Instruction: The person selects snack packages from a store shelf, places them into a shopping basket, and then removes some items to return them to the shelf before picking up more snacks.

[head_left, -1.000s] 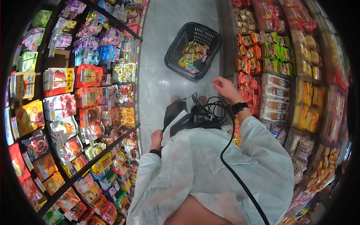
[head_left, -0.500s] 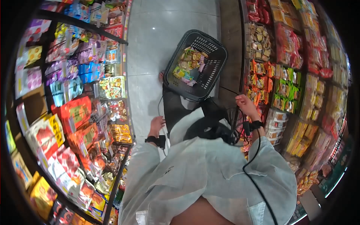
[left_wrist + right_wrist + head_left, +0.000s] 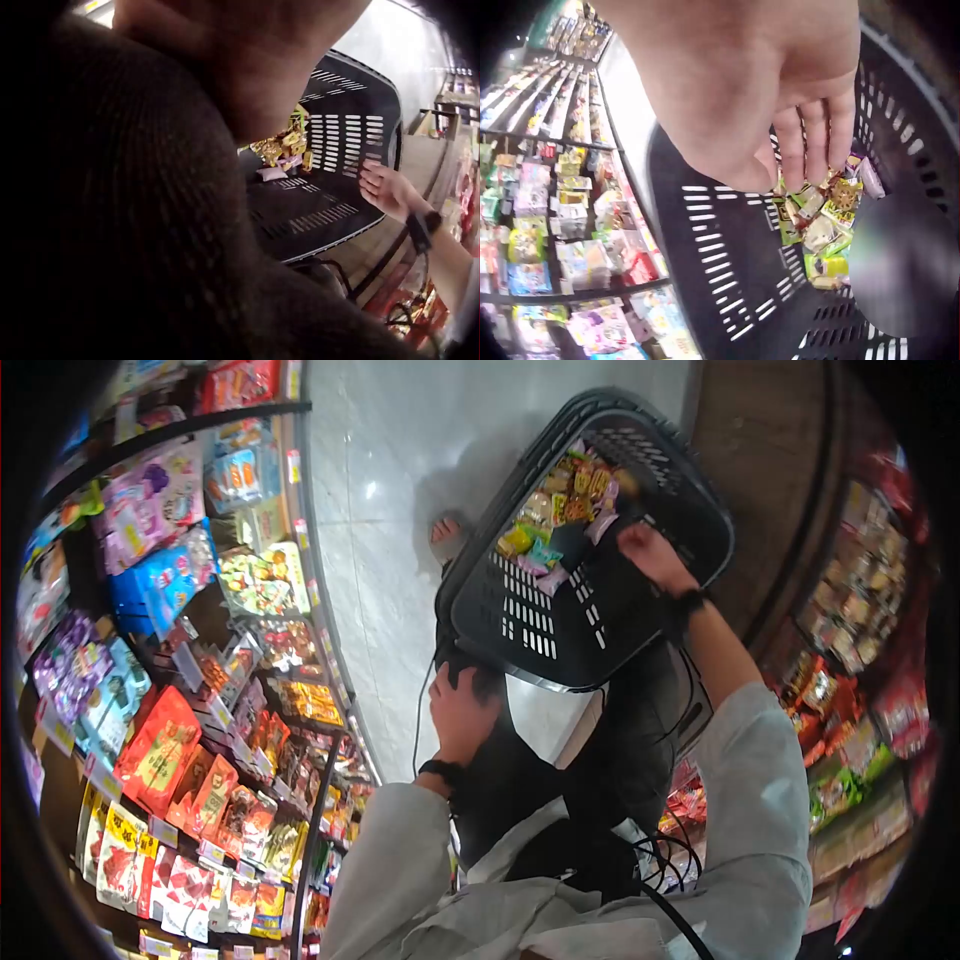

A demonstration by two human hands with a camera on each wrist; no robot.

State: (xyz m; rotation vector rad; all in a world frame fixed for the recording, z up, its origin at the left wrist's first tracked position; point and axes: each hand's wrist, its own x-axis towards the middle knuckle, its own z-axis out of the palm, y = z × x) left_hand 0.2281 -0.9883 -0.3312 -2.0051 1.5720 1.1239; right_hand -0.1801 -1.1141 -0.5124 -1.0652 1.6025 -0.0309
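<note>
A black slotted shopping basket (image 3: 620, 650) stands on the floor in front of the person's legs. Small wrapped snacks (image 3: 575, 500) lie heaped at one end inside it. My right hand (image 3: 655, 557) reaches over the basket's right part; in the right wrist view the fingers of this hand (image 3: 757, 90) hang loosely, overlapping the snacks (image 3: 821, 225), with nothing seen held. My left hand (image 3: 465, 710) rests on the dark trouser leg (image 3: 510, 760) at the knee, beside the basket's near rim. Dark ribbed cloth (image 3: 150, 202) covers much of the left wrist view.
Shelves of bagged snacks (image 3: 165, 750) line the aisle's left side. More packets (image 3: 855, 590) fill the right side. Grey tiled floor (image 3: 370, 590) shows left of the basket, with a foot (image 3: 446, 535) beside it. Black cables (image 3: 670, 850) loop near the lap.
The person has bent lower, so the basket appears larger and closer. My right hand has moved from beside the body over the basket; my left hand has come onto the knee.
</note>
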